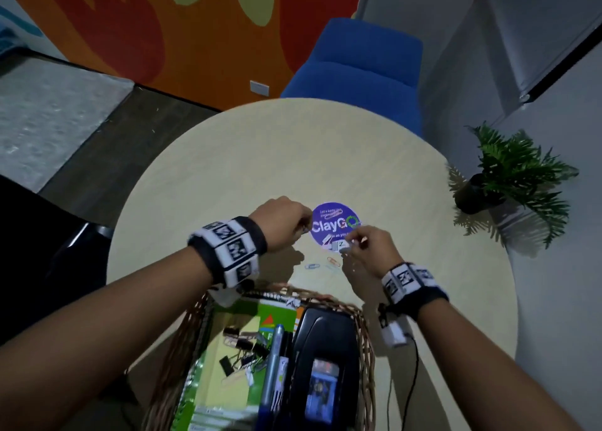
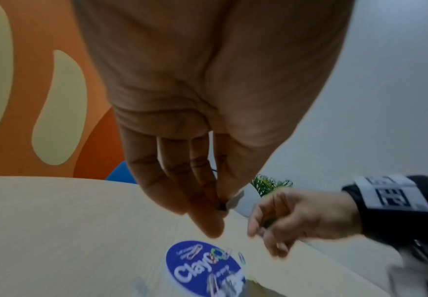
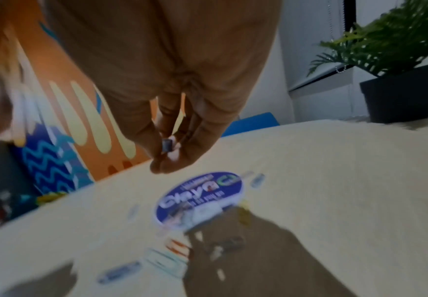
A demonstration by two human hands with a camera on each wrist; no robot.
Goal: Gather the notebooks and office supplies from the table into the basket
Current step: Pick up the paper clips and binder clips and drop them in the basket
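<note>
Between my hands and the table's near edge lie loose paper clips, nearer my right hand (both hands already pinch small clips).

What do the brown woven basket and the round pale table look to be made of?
The brown woven basket looks like wicker or rattan: interlaced matte brown strands form its rim. The round pale table looks like beige laminate or wood veneer with faint straight grain lines and a smooth, low-sheen finish; which one cannot be told.
</note>
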